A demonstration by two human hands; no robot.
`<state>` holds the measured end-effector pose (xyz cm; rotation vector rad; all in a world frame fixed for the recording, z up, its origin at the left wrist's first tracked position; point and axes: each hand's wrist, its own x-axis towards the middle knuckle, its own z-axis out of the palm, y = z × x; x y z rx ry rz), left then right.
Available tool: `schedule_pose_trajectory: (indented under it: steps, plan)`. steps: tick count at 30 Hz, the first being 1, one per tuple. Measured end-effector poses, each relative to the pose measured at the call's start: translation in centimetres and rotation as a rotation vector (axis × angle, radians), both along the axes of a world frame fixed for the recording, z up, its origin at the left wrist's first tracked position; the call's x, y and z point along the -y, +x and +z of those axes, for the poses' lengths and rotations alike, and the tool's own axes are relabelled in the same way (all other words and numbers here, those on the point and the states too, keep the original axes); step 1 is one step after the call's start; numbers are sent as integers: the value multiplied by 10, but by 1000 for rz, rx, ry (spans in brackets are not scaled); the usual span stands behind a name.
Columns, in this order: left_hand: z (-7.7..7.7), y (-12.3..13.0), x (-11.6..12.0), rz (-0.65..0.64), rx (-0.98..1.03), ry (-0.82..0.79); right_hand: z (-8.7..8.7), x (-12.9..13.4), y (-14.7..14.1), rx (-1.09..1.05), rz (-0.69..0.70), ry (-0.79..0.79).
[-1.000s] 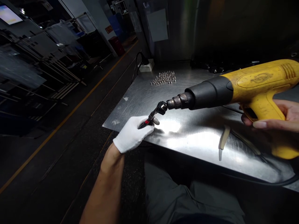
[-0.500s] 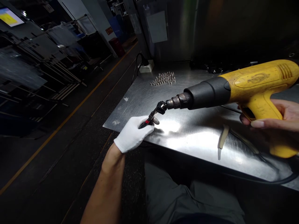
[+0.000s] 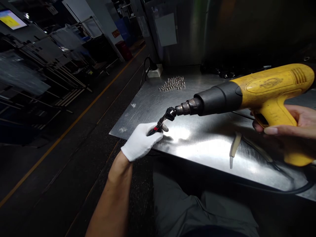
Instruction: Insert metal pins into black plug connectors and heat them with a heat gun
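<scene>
My left hand (image 3: 142,141), in a white glove, is closed around the handles of pliers (image 3: 155,129) with a red mark. In the pliers' jaws sits a small black part (image 3: 171,113) with a shiny face. My bare right hand (image 3: 293,121) grips a yellow heat gun (image 3: 271,85) by its handle, at the right edge. The gun's stepped metal nozzle (image 3: 189,108) points left, and its tip is right at the black part. Whether tip and part touch, I cannot tell.
Several small metal pieces (image 3: 172,83) stand in rows on the steel table (image 3: 138,112). A knife-like tool with a beige handle (image 3: 236,144) lies near the front edge, beside a black cable (image 3: 283,191). A white power socket (image 3: 155,71) is at the back corner. Dark parts (image 3: 225,73) lie along the back.
The heat gun and my right hand have shifted very slightly to the left. My left hand, the pliers and the black part stay in place.
</scene>
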<state>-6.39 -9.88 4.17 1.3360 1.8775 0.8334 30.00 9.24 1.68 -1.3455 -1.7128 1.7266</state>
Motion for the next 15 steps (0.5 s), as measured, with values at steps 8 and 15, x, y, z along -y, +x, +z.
schedule_pose_trajectory:
  steps: [8, 15]
  plan:
    - [1, -9, 3, -42, 57, -7, -2, -7, 7, 12, -45, -5]
    - [-11, -25, 12, -504, 716, -365, -2, -7, 12, -90, 41, -18]
